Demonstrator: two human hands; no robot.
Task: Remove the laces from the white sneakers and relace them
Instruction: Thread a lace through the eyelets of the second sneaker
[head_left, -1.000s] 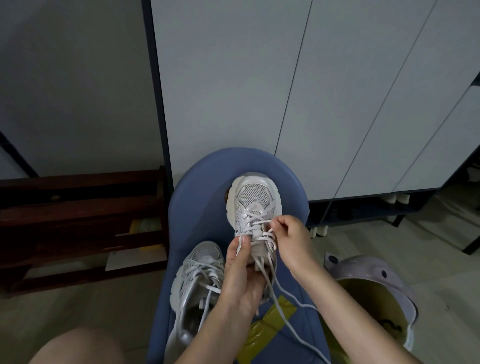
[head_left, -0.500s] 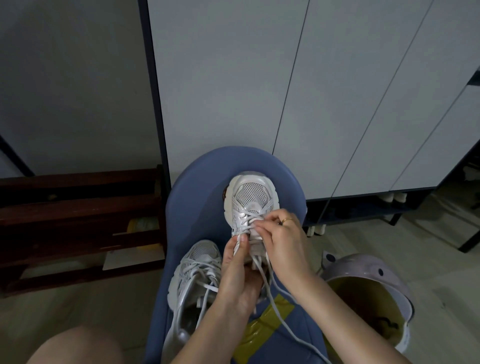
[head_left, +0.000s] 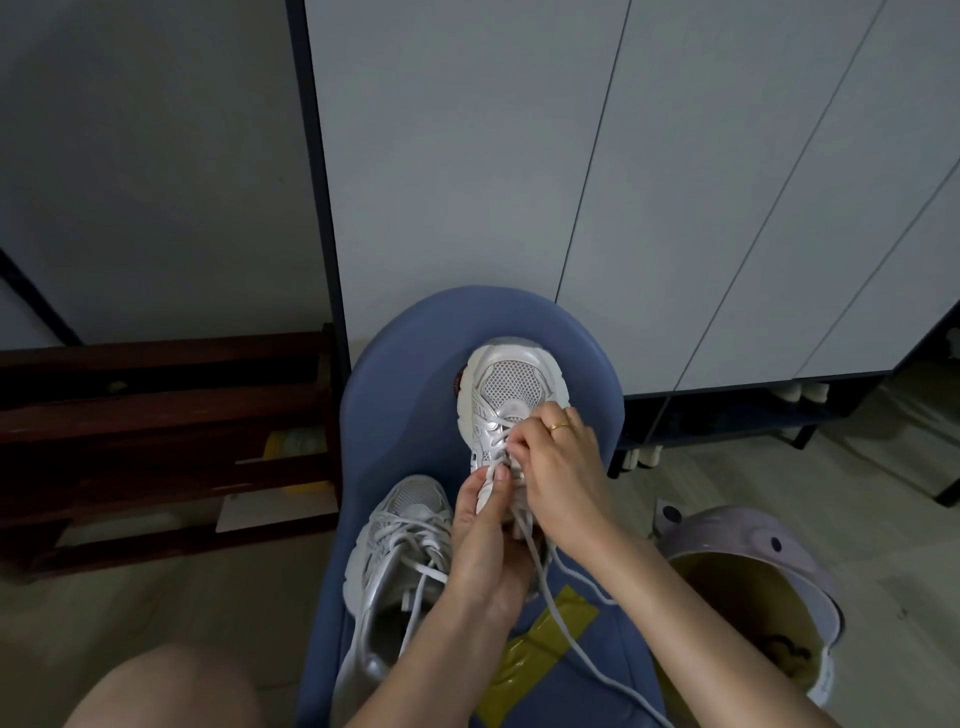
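Two white sneakers lie on a blue padded seat (head_left: 400, 374). The far sneaker (head_left: 511, 382) points its toe away from me. My left hand (head_left: 485, 540) grips it from below at the tongue, its thumb pressing a lace against the eyelets. My right hand (head_left: 558, 467), with a gold ring, pinches a lace over the upper eyelets. A loose white lace end (head_left: 566, 623) trails toward me across the seat. The near sneaker (head_left: 395, 561) lies to the left with its laces slack.
A dark wooden rack (head_left: 156, 431) stands at the left. White cabinet doors (head_left: 571, 156) rise behind the seat. A lilac bin (head_left: 769, 556) with a yellow liner stands at the right. Yellow tape (head_left: 540, 649) is stuck on the seat. My bare knee (head_left: 161, 691) shows at the lower left.
My right hand has moved left from the sneaker's right side onto the upper eyelets and closed on a lace. My left hand has kept its hold.
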